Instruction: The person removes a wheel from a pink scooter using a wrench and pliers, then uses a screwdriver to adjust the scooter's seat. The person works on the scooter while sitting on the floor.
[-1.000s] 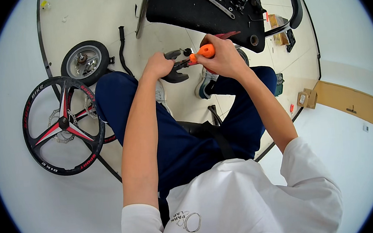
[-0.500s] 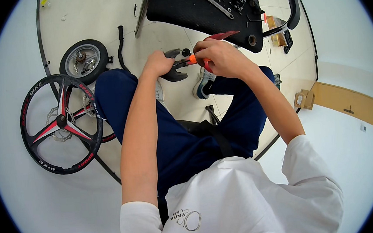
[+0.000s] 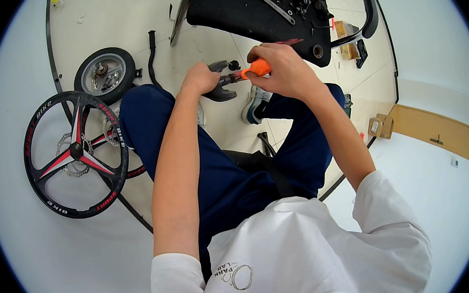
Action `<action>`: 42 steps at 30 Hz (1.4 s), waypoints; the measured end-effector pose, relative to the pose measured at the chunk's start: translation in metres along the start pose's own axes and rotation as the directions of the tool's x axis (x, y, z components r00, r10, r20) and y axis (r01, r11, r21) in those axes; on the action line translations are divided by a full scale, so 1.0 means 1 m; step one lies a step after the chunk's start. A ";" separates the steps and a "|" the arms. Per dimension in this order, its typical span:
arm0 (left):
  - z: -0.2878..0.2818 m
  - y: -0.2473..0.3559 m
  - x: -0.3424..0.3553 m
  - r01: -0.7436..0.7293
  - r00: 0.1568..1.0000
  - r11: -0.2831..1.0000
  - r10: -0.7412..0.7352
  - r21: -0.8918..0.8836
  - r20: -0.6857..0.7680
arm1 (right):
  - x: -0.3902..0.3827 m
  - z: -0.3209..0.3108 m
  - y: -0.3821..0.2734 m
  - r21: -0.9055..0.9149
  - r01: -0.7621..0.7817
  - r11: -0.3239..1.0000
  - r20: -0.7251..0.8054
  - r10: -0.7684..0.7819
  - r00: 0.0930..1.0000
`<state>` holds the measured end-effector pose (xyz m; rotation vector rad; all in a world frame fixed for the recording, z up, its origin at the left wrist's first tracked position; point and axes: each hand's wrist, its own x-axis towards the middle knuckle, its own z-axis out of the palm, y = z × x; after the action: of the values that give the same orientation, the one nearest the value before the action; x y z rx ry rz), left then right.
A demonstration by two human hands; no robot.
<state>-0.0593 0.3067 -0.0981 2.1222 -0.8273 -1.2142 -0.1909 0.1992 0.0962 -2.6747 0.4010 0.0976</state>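
Note:
Between my knees, my left hand is closed on a dark, claw-shaped forked part whose two prongs point to the right. To its right, my right hand grips a tool that looks like pliers, with a rounded orange end showing by the thumb. Its dark metal end reaches between the prongs. A red, pointed piece sticks out beyond my right knuckles; my fingers hide how it joins the tool. Just past the upper prong is a small black part, apparently on the floor.
A black chair seat ahead bears an adjustable wrench and several small metal parts. At left stand a three-spoke wheel and a small tyred wheel. A black curved bar lies on the floor. Cardboard boxes are at right.
My right hand has turned around the tool, so more of its orange end shows and less of the red piece. The left hand and the forked part have barely moved.

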 end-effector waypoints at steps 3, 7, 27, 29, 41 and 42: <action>0.002 -0.001 0.000 -0.010 1.000 1.000 0.010 0.000 -0.014 | 0.000 0.011 0.000 0.025 -0.085 0.996 0.013 0.085 0.996; -0.002 0.004 -0.002 0.014 0.999 1.000 -0.014 -0.006 0.030 | 0.000 0.023 0.011 0.055 -0.154 0.986 0.020 0.153 0.988; 0.001 0.000 0.002 -0.012 1.000 1.000 0.012 0.002 0.012 | -0.003 0.020 0.015 0.089 -0.149 0.985 -0.033 0.152 0.988; 0.002 0.000 0.003 -0.022 1.000 1.000 0.022 0.002 0.001 | -0.004 0.020 0.013 0.088 -0.162 0.983 -0.027 0.165 0.986; 0.006 -0.004 0.005 -0.032 0.999 0.999 0.032 0.002 -0.029 | -0.007 0.022 0.020 0.055 -0.152 0.987 -0.041 0.154 0.987; 0.005 -0.003 0.005 -0.017 1.000 1.000 0.016 -0.007 -0.015 | -0.007 0.022 0.020 0.058 -0.156 0.986 -0.039 0.158 0.987</action>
<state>-0.0610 0.3041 -0.1050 2.1117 -0.8309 -1.1902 -0.2040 0.1933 0.0688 -2.5918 0.6198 0.0748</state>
